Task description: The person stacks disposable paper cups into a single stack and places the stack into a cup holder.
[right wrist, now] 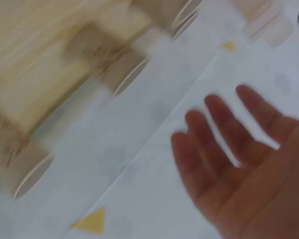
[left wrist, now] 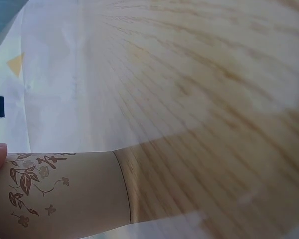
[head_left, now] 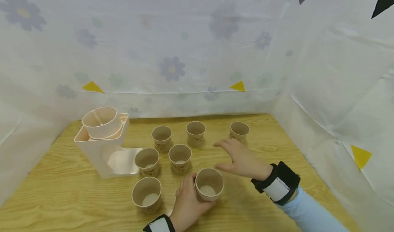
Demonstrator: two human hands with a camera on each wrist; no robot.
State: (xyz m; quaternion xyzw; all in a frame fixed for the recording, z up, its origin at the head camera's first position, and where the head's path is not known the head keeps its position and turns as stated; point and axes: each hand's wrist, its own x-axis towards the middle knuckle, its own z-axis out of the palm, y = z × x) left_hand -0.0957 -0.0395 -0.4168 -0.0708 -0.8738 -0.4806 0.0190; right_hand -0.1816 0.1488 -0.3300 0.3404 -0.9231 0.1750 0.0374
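The left hand [head_left: 190, 202] curls its fingers round the nested cups [head_left: 210, 184], while beyond and right of those cups the right hand [head_left: 243, 159], fingers spread and empty, is nearer the upright far-right cup [head_left: 239, 131], just past it.

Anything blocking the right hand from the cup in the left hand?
Nothing visible. In the head view only bare table shows between the right hand and the held cup; the other cups stand farther back or left.
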